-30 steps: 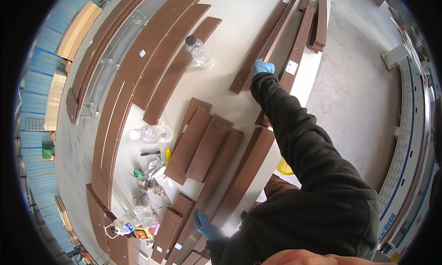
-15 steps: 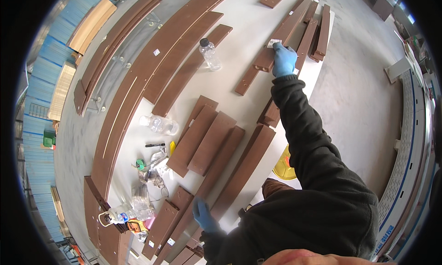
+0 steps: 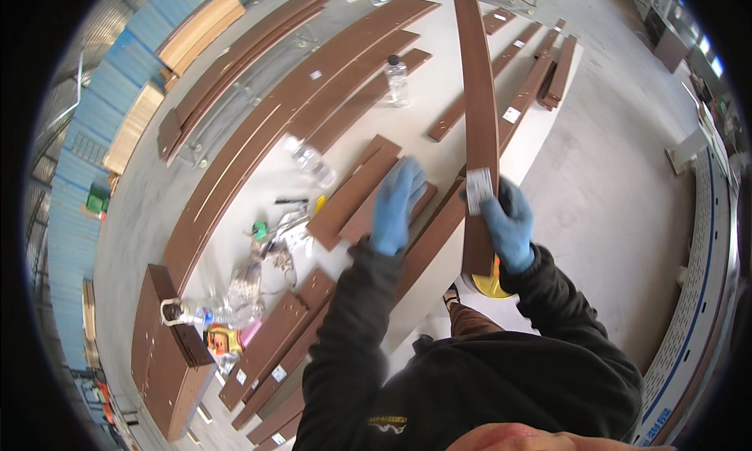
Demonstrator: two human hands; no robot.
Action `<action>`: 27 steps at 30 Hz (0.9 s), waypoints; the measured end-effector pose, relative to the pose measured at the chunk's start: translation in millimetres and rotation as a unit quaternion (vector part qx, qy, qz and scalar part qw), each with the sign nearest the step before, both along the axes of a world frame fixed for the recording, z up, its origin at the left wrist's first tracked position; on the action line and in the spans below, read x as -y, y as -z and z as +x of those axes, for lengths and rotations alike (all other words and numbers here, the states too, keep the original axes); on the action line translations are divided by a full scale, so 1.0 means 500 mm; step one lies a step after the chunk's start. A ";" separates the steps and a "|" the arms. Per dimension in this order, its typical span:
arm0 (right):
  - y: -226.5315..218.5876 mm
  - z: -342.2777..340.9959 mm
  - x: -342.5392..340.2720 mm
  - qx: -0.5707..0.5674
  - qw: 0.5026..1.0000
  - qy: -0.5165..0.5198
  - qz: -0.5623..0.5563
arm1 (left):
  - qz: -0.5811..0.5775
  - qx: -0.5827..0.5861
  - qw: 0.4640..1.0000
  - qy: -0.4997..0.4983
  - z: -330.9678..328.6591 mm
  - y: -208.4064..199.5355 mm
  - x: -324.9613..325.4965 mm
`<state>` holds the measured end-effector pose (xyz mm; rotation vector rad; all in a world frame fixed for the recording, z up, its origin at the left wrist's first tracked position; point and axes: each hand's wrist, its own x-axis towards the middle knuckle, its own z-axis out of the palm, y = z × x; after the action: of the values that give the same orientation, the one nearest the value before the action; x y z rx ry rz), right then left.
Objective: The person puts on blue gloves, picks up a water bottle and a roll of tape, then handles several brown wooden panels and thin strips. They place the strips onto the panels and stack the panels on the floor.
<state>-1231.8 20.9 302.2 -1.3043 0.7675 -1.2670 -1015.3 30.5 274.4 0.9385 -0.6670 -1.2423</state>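
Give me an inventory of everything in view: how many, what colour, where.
Held board: one, brown, in the right hand
Label: one, white, on its near end
Other boards: many, brown, on and around the table
Table: one, white, centre
Bottles: three, clear, on the table's left half
Pen: one, black, left of the short boards
Packet: one, orange and yellow, lower left
Wood stacks: at least two, tan, far left
Wall: one, blue, far left
Floor: one, grey, around the table
Left hand: one, blue-gloved, over the short boards
Right hand: one, blue-gloved, gripping the held board
Sleeves: two, black, lower centre
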 end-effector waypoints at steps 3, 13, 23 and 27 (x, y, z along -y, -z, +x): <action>0.008 -0.033 -0.207 -0.046 0.990 -0.129 -0.017 | -0.059 -0.046 0.997 0.010 -0.009 -0.105 -0.002; 0.184 0.009 -0.509 -0.281 0.905 -0.067 -0.313 | -0.089 -0.026 0.971 -0.222 0.095 -0.175 -0.426; 0.226 0.084 -0.605 -0.244 0.787 -0.561 -0.084 | -0.338 0.001 0.893 -0.299 0.164 -0.255 -0.956; 0.211 0.092 -0.673 -0.230 0.549 -0.787 0.161 | -0.311 0.025 0.857 -0.410 0.127 -0.278 -1.185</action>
<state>-1185.9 357.6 196.7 -1.3004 -0.0929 0.6996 -951.8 623.0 413.4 0.5857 -0.5566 -0.1995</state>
